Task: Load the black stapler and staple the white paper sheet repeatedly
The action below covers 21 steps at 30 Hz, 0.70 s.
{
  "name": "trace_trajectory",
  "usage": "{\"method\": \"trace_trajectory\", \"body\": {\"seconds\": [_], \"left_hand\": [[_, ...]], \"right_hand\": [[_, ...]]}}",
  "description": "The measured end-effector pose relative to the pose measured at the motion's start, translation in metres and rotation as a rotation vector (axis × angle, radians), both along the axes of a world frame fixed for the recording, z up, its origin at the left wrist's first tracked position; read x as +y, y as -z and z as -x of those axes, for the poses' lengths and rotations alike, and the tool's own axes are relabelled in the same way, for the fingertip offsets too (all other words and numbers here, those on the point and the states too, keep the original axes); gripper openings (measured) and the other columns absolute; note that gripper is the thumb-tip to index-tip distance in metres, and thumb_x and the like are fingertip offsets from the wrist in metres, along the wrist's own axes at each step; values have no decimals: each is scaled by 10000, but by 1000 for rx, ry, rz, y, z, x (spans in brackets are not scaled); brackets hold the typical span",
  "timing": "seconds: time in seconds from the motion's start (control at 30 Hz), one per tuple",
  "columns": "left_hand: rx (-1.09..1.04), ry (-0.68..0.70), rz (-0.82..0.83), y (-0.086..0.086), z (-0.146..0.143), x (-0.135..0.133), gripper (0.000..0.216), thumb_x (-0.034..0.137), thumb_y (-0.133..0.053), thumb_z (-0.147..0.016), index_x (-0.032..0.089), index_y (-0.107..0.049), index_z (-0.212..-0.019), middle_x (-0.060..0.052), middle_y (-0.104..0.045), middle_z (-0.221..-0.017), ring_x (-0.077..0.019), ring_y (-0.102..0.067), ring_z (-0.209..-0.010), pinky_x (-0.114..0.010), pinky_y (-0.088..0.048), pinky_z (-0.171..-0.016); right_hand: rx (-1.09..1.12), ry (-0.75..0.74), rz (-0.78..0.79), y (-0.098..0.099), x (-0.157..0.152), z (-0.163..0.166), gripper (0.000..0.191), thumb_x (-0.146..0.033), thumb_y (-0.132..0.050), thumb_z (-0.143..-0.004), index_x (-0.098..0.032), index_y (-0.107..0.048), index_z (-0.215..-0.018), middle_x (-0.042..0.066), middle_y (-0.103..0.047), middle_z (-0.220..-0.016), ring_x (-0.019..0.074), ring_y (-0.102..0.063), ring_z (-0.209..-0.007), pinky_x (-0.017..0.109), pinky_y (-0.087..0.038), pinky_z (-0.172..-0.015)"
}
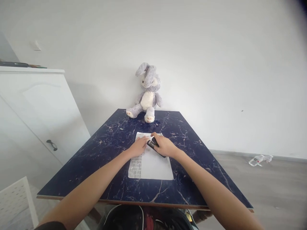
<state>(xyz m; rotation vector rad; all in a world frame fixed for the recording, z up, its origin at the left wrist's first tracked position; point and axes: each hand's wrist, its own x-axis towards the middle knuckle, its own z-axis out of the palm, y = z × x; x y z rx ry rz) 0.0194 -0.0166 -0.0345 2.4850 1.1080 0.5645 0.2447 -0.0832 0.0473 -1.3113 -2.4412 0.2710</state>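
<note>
A sheet of paper (pixel 155 167) lies on the dark blue marbled table, with a printed or written strip down its left side. My left hand (pixel 139 147) rests flat on the paper's upper left part, fingers stretched toward the right. Gripped in my right hand (pixel 165 145) is a black stapler (pixel 151 143), slanting over the upper part of the paper. Its front end points up and left, close to my left fingertips. Part of the stapler is hidden under my right fingers and palm.
A grey plush rabbit (pixel 147 95) sits at the table's (pixel 100 166) far edge against the white wall. On the left stands a white cabinet (pixel 35 111), with a white perforated chair or rack (pixel 16 198) below. A clear plastic item (pixel 259 160) lies on the floor at right.
</note>
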Motion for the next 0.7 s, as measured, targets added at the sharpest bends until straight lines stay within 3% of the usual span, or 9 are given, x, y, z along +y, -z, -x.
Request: {"method": "trace_trajectory", "body": {"seconds": [0.13, 0.3, 0.47, 0.6, 0.7], "left_hand": [[9, 123, -47, -9, -4, -1, 646, 94, -441, -920, 248, -512, -1543, -92, -429, -1658, -300, -342, -1565, -557, -221, -1297], [9, -5, -80, -4, -7, -2, 648, 115, -493, -908, 227, -507, -1547, -140, -442, -1641, -331, -346, -1558, -593, -217, -1285], [48, -112, -53, 8, -1, -1, 633, 93, -447, -921, 211, -495, -1541, -159, -419, -1653, -339, -295, -1583, -629, -188, -1277], [-4, -154, -49, 11, 1, 1, 554, 109, -439, -948, 164, -529, -1492, -202, -428, -1633, -355, -320, -1570, -635, -198, -1270], [-98, -142, -60, 11, 2, 3, 476, 159, -465, -962, 154, -592, -1420, -207, -494, -1578, -358, -394, -1527, -615, -237, -1267]], "right_hand": [[8, -56, -20, 2, 1, 7, 408, -201, -549, -894, -196, -474, -1296, 102, -719, -1090, 241, -654, -900, 282, -357, -698], [113, -129, -44, 7, 2, 6, 455, -211, -571, -930, -209, -455, -1370, 110, -705, -1177, 241, -665, -988, 295, -420, -778], [143, -132, -16, 17, 4, -3, 537, -292, -726, -852, -196, -485, -1322, 132, -678, -1240, 263, -661, -1019, 316, -462, -822], [84, -21, 23, 23, 8, -5, 349, -309, -660, -922, -185, -563, -1234, 112, -727, -1078, 260, -682, -920, 314, -451, -757], [119, -12, 25, 26, 9, -4, 338, -287, -646, -945, -202, -596, -1268, 98, -743, -1102, 257, -700, -969, 316, -468, -803]]}}
